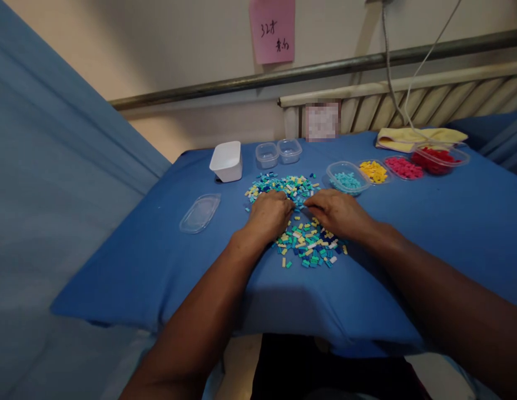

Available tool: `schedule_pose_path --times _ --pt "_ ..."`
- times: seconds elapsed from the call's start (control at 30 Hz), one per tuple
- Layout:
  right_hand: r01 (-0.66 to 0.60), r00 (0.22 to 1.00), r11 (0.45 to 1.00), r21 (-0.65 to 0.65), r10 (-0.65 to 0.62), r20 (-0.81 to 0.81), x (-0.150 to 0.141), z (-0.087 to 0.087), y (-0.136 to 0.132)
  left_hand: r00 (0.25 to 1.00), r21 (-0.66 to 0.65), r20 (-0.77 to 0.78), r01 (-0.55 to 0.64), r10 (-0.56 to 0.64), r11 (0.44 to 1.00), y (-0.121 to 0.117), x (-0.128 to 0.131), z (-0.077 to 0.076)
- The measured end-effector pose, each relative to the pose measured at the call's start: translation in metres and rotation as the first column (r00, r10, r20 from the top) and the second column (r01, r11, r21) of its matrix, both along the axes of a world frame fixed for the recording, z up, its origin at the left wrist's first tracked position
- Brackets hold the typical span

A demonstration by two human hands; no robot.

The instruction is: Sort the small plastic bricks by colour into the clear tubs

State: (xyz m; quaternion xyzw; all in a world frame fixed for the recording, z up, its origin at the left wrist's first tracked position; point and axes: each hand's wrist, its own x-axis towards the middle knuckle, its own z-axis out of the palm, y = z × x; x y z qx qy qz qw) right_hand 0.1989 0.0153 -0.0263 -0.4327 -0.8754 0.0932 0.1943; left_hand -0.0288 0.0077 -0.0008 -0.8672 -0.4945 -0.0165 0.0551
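Two heaps of small toy bricks in blue, turquoise, green, pale yellow and white lie on the blue cloth. My left hand (pixel 272 214) rests against the near left side of the far heap (pixel 298 186), its fingers curled down and closed. Opposite it, at that heap's right edge, my right hand (pixel 339 212) has thumb and fingers pinched together. What either hand holds, if anything, is hidden or too small to name. The near heap (pixel 308 244) spreads loosely below and between my hands.
Beyond the heaps stand a white tub (pixel 226 162) and two clear containers (pixel 267 155). A clear lid (pixel 200 213) lies left. To the right are containers of turquoise pieces (pixel 346 180), yellow pieces (pixel 373 172), pink pieces (pixel 403 168) and red pieces (pixel 436 160), beside a yellow cloth (pixel 421 138).
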Motion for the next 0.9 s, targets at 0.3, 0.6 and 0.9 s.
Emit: schedule_pose_path --times 0.3,0.6,0.9 --pt "-0.008 0.979 0.999 -0.032 0.015 0.205 -0.030 0.003 0.008 0.999 -0.028 -0.009 -0.046 0.046 0.999 -0.009 -0.012 0.004" --pt "0.048 0.982 0.999 -0.015 -0.044 0.185 -0.024 -0.001 0.006 0.990 -0.076 0.133 -0.035 0.045 0.996 -0.009 -0.019 0.004" --pt "-0.010 0.986 1.000 0.016 0.008 0.165 -0.021 -0.008 0.009 0.971 -0.092 0.235 -0.029 0.050 0.995 -0.002 -0.032 -0.001"
